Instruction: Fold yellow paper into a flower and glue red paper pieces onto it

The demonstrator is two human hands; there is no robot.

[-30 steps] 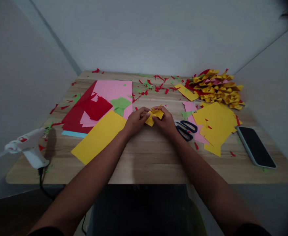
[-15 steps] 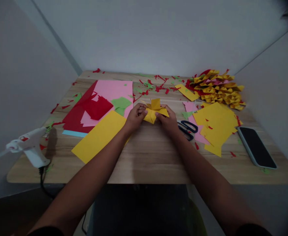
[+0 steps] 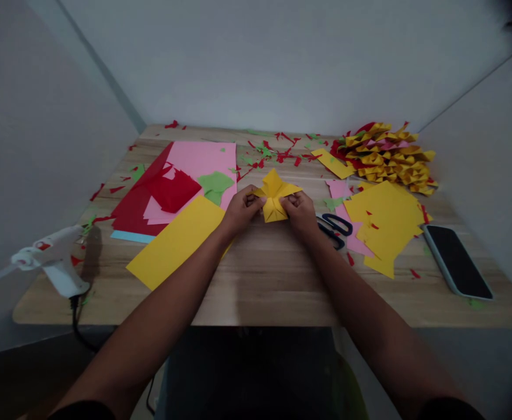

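Above the middle of the wooden table, a folded yellow paper (image 3: 275, 204) spreads out in four pointed flaps, with creases meeting near its centre. My left hand (image 3: 242, 210) pinches its left side between thumb and fingers. On the opposite side, my right hand (image 3: 298, 212) grips the paper the same way. Just right of that hand lie scissors (image 3: 336, 225) with dark handles, their blades mostly hidden by the hand. Under my left forearm rests a yellow paper strip (image 3: 179, 240).
Pink sheets (image 3: 203, 157), red paper (image 3: 172, 189) and green paper (image 3: 216, 185) lie left. A glue gun (image 3: 57, 256) stands at the left edge. At right are yellow sheets (image 3: 382, 219), a phone (image 3: 457, 261) and a pile of folded yellow pieces (image 3: 391, 157). Scraps (image 3: 282, 156) litter the back.
The folded yellow paper has been opened out flatter: its upright flap now points away and its near flap points toward me. Both hands have stayed nearly in place, still holding it.
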